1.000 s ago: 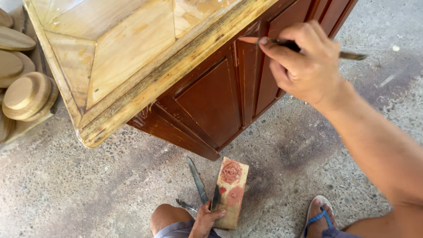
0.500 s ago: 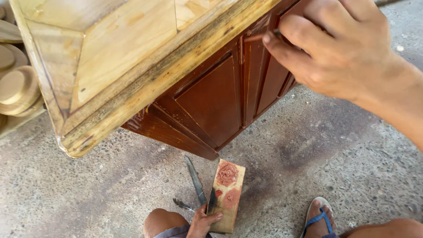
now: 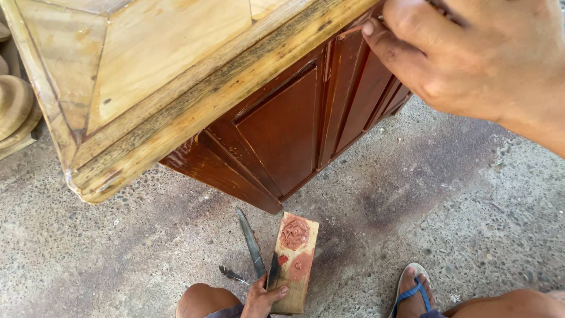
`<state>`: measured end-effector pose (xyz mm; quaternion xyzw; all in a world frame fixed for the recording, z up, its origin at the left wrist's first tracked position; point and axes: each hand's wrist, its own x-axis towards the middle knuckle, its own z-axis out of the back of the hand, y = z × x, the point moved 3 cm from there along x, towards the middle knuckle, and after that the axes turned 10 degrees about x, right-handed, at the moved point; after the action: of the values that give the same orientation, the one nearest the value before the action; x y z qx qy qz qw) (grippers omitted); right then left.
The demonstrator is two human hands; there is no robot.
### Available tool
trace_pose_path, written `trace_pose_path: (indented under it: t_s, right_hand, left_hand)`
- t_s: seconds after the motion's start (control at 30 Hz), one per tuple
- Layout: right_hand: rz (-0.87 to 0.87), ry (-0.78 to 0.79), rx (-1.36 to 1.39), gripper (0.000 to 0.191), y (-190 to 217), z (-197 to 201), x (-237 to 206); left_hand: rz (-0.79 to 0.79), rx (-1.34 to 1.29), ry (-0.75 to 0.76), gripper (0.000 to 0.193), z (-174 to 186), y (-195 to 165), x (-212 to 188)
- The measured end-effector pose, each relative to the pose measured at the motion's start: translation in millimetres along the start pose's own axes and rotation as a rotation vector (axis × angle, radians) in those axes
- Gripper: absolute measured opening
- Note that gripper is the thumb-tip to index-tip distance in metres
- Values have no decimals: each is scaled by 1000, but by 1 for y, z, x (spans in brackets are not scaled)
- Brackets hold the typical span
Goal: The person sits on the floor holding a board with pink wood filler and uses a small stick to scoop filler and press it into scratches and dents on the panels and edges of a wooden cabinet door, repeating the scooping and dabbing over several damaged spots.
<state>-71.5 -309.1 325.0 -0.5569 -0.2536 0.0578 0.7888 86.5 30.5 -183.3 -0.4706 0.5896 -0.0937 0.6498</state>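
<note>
A: Head view. Right hand is seen at top right, fingers curled and pinched tight at the upper edge of the dark red cabinet door. Whatever is pinched cannot be made out; it is hidden by the fingers.

B: Left hand?

A: Left hand is seen low at bottom centre, beside the knee. Its fingers are closed around the lower end of a small wooden block, thumb laid on the block's face. A dark narrow blade is pressed against the block's left edge under the same grip.

B: Block condition?

A: Two reddish-brown paste patches are noted on its upper face. The block is lying flat on the concrete floor, just in front of the cabinet's bottom corner.

B: Other items?

A: A long metal knife is laid on the floor, just left of the block. An unfinished pale wood top is seen over the red panelled doors. Round turned wood pieces are stacked at the left edge. A foot in a blue-strapped sandal is placed at lower right.
</note>
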Motion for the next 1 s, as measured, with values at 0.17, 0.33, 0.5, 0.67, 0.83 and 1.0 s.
trace_pose_path:
  t_s: [0.17,0.33,0.5,0.67,0.83,1.0]
  right_hand:
    - [-201,-77,290,9,9,-9,-36]
    - [-1201,-475,1247,18,92,-31,-44]
    - [-1601,-997,1374,19,185,-57,-4]
    - [-1645,-1097,1290,21,192,-75,19]
    - [-1590,-1082,1285,27,183,-75,20]
    - [-1566,-1181,1387,26,185,-76,17]
  left_hand:
    - [-3,-17,-20,67,-1,9,2]
    - [-89,-1,82,63,-6,12,7]
    - [-98,2,245,61,-8,12,-4]
    - [20,74,153,61,4,14,-32]
    - [116,133,10,60,19,19,-38]
    - [105,124,21,58,26,24,-36]
